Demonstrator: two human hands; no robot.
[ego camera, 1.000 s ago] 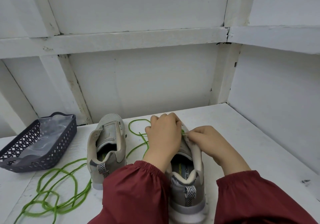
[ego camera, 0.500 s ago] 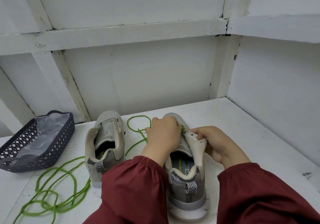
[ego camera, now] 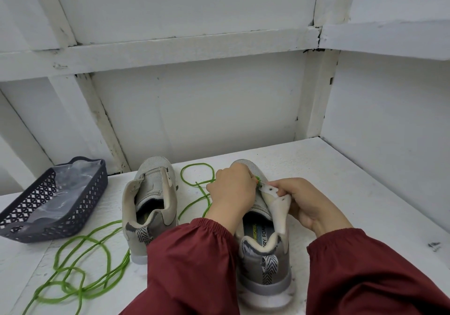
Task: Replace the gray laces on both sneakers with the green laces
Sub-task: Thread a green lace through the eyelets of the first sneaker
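White table point(ego camera: 365, 188) in a white boarded corner. At left sits a basket point(ego camera: 80, 200) lined with plastic, with a green lace point(ego camera: 80, 275) tangled in front. Next is the left sneaker point(ego camera: 151, 202). A second lace point(ego camera: 194, 166) runs to the left hand point(ego camera: 231, 190), curled and pinching it over the right sneaker point(ego camera: 265, 253). The right hand point(ego camera: 309, 202) grips the eyelet flap. Red sleeves hide the table's near edge.

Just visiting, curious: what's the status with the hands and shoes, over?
Left hand pinches green lace into right shoe. Right hand holds its flap folded out. Left shoe unlaced, second lace loose beside it. Nothing in the way.
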